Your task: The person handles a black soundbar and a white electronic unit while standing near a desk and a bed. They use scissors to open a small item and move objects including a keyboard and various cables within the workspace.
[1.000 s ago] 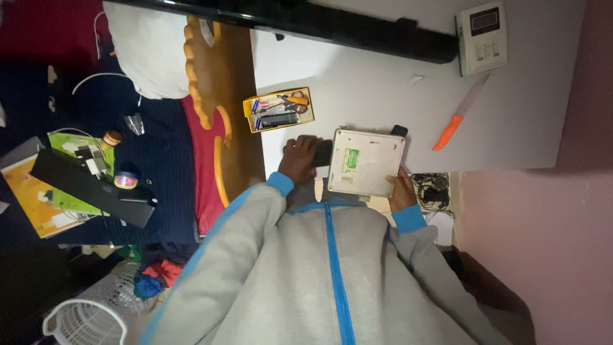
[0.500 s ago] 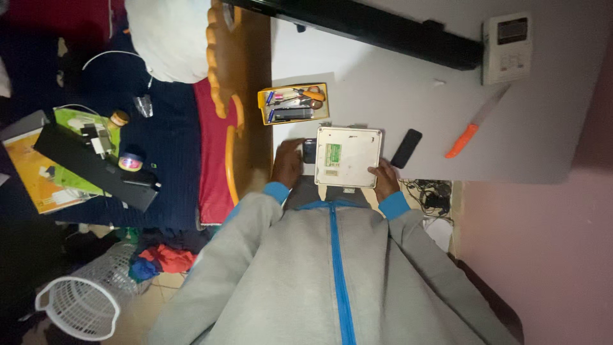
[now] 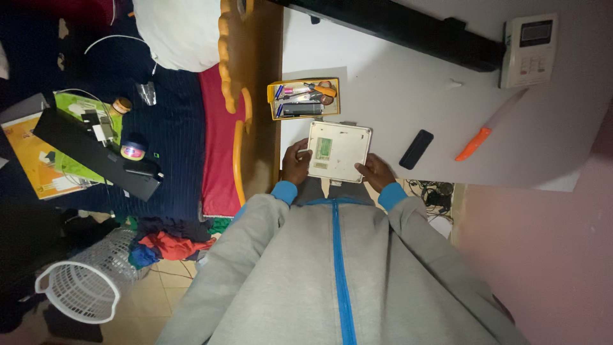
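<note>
On the white table [image 3: 396, 108], both hands [image 3: 297, 163] grip a square white device [image 3: 338, 151] bearing a small green label [image 3: 321, 147].

Grey zip-up top with a blue zipper stripe and blue cuffs.

Your left hand [image 3: 295, 161] hid the white device's [image 3: 338, 151] near-left corner; fingers beneath it out of sight | your right hand [image 3: 375, 172] covered its near-right corner | label on device too small to make out | yellow tray [image 3: 304, 99] contents blurred, not separable | white basket [image 3: 78, 291] dim, part lost in shadow.
</note>
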